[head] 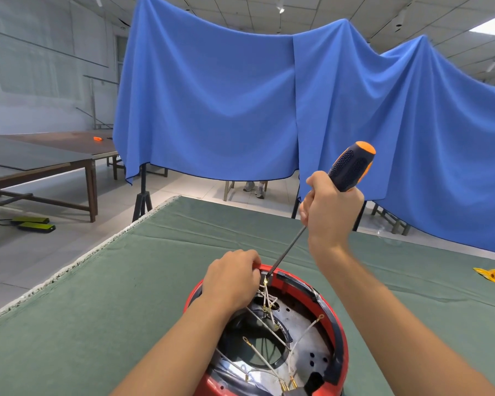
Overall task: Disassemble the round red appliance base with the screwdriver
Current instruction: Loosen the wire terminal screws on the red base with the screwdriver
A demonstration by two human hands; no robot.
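Note:
The round red appliance base (pixel 342 347) lies open side up at the near edge of the green table, showing a metal plate, a dark round opening and several white wires with brass ring terminals. My left hand (pixel 230 277) grips the far rim of the base, fingers curled over it. My right hand (pixel 330 207) holds the screwdriver (pixel 352 167) by its black and orange handle, raised above the table. The shaft slants down and left, its tip at a black block on the far inner rim, right beside my left fingers.
A green cloth (pixel 97 310) covers the table. A yellow scrap (pixel 489 275) lies at the right. Blue drapes (pixel 226 95) hang behind the table on stands. Brown tables (pixel 40 164) stand at the left, one bearing a small orange object (pixel 97 139).

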